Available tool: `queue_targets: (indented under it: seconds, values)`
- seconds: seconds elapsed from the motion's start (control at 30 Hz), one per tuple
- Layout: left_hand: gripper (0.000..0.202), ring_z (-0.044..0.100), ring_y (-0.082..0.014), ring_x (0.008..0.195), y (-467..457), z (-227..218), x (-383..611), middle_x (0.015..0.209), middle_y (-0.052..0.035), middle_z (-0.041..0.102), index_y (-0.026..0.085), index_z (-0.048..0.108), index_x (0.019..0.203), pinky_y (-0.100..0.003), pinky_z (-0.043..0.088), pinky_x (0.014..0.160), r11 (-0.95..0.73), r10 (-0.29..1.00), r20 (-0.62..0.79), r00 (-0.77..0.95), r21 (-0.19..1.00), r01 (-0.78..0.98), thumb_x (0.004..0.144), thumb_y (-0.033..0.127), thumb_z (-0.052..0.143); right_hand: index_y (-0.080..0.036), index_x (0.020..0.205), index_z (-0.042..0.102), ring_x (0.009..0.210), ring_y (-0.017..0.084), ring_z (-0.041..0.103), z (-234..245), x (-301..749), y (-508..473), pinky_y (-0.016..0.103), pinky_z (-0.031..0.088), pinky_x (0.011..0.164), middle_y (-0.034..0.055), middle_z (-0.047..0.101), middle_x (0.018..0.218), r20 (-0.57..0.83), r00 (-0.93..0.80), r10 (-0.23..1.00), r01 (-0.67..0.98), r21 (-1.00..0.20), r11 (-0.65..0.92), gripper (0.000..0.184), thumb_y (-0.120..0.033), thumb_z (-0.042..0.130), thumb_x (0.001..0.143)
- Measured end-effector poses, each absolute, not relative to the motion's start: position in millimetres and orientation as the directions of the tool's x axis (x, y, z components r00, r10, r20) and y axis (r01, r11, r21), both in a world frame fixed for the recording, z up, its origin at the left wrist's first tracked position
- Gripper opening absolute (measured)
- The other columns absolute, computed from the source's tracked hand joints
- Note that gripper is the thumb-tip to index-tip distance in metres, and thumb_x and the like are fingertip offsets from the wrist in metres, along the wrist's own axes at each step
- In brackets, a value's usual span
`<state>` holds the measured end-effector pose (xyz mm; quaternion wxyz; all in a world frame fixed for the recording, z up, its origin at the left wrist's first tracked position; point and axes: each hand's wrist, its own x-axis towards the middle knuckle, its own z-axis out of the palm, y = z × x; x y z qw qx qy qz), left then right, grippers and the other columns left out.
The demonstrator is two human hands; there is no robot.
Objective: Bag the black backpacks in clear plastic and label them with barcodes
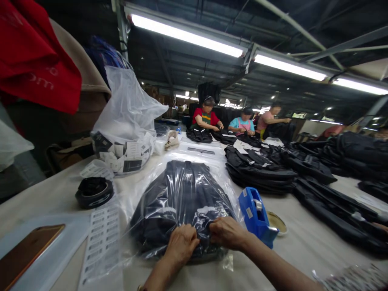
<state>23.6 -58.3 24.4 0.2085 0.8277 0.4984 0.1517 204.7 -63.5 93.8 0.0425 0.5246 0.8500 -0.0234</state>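
A folded dark garment in a clear plastic bag (182, 198) lies on the table in front of me. My left hand (182, 244) and my right hand (227, 232) are side by side at the bag's near edge. Both hands have their fingers curled down and pressed into the plastic and the garment under it. A blue tape dispenser (256, 214) stands just to the right of my right hand.
A sheet of labels (100, 238), a phone (27, 254), a dark roll (93, 192) and a plastic bag of tags (124, 153) lie at the left. Piles of dark garments (260, 169) cover the right. Three people work at the far end.
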Motion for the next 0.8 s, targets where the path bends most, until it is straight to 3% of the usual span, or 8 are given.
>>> queue_targets:
  seconds: [0.13, 0.23, 0.37, 0.43, 0.53, 0.6, 0.7, 0.8]
  values:
    - [0.009, 0.053, -0.0171, 0.085, -57, 19, 25, 0.084, -0.0009, 0.060, 0.019, 0.055, 0.075, -0.030, 0.033, 0.074, -0.415, 0.887, 0.038, 0.459, 0.501, 0.760, 0.082, 0.018, 0.049, -0.023, 0.060, 0.068, 0.050, 0.017, 0.057, 88, 203, -63, 0.025, 0.026, 0.043, 0.0008, 0.063, 0.053, -0.068, -0.270, 0.960, 0.963, -0.013, 0.270, 0.009, -0.031, 0.073, 0.062]
    - [0.010, 0.054, -0.0176, 0.086, -55, 18, 26, 0.085, -0.0016, 0.061, 0.019, 0.055, 0.076, -0.031, 0.033, 0.074, -0.423, 0.882, 0.020, 0.471, 0.475, 0.772, 0.083, 0.017, 0.048, -0.027, 0.056, 0.067, 0.051, 0.015, 0.057, 82, 203, -63, 0.024, 0.027, 0.043, -0.0024, 0.063, 0.052, -0.050, -0.181, 0.982, 0.982, -0.071, 0.178, 0.012, -0.035, 0.076, 0.056]
    - [0.011, 0.054, -0.0172, 0.086, -54, 17, 26, 0.086, -0.0016, 0.061, 0.019, 0.055, 0.077, -0.030, 0.033, 0.075, -0.445, 0.876, 0.030, 0.482, 0.439, 0.781, 0.083, 0.017, 0.046, -0.023, 0.075, 0.067, 0.064, 0.022, 0.062, 79, 212, -61, 0.025, 0.035, 0.051, 0.0024, 0.068, 0.069, 0.020, -0.053, 0.998, 0.991, -0.119, 0.055, 0.037, -0.040, 0.081, 0.045]
    - [0.012, 0.054, -0.0162, 0.085, -54, 16, 26, 0.085, -0.0009, 0.061, 0.020, 0.055, 0.077, -0.029, 0.034, 0.075, -0.447, 0.876, 0.036, 0.480, 0.431, 0.784, 0.083, 0.017, 0.046, -0.020, 0.081, 0.064, 0.068, 0.023, 0.063, 80, 221, -62, 0.026, 0.037, 0.053, 0.0046, 0.068, 0.073, 0.060, 0.009, 0.998, 0.990, -0.142, -0.001, 0.043, -0.040, 0.081, 0.047]
    - [0.013, 0.054, -0.0150, 0.084, -53, 14, 26, 0.084, 0.0001, 0.061, 0.020, 0.056, 0.077, -0.028, 0.034, 0.076, -0.445, 0.879, 0.042, 0.475, 0.428, 0.786, 0.083, 0.018, 0.045, -0.020, 0.078, 0.059, 0.068, 0.019, 0.062, 76, 235, -71, 0.025, 0.040, 0.057, 0.0024, 0.066, 0.071, 0.113, 0.076, 0.991, 0.983, -0.176, -0.055, 0.015, -0.028, 0.067, 0.068]
    - [0.012, 0.054, -0.0148, 0.084, -52, 12, 26, 0.084, 0.0003, 0.061, 0.020, 0.056, 0.077, -0.028, 0.035, 0.077, -0.445, 0.879, 0.038, 0.475, 0.424, 0.789, 0.083, 0.017, 0.046, -0.020, 0.077, 0.057, 0.071, 0.016, 0.062, 61, 237, -82, 0.023, 0.043, 0.061, 0.0020, 0.065, 0.075, 0.265, 0.013, 0.964, 0.981, -0.191, 0.039, 0.002, -0.019, 0.055, 0.077]
    - [0.011, 0.054, -0.0152, 0.084, -50, 10, 27, 0.085, -0.0001, 0.061, 0.020, 0.056, 0.077, -0.028, 0.036, 0.077, -0.445, 0.881, 0.044, 0.471, 0.417, 0.793, 0.083, 0.018, 0.047, -0.022, 0.083, 0.057, 0.073, 0.014, 0.062, 16, 226, -95, 0.023, 0.046, 0.065, 0.0023, 0.065, 0.080, 0.648, -0.254, 0.718, 0.927, -0.049, 0.372, 0.017, -0.019, 0.041, 0.086]
    - [0.012, 0.055, -0.0152, 0.084, -50, 9, 28, 0.084, -0.0004, 0.061, 0.020, 0.057, 0.077, -0.028, 0.037, 0.077, -0.451, 0.881, 0.067, 0.468, 0.412, 0.791, 0.083, 0.018, 0.046, -0.022, 0.091, 0.061, 0.078, 0.016, 0.064, -39, 207, -91, 0.027, 0.048, 0.078, 0.0019, 0.070, 0.082, 0.885, -0.340, 0.318, 0.901, 0.209, 0.379, 0.026, -0.018, 0.035, 0.089]
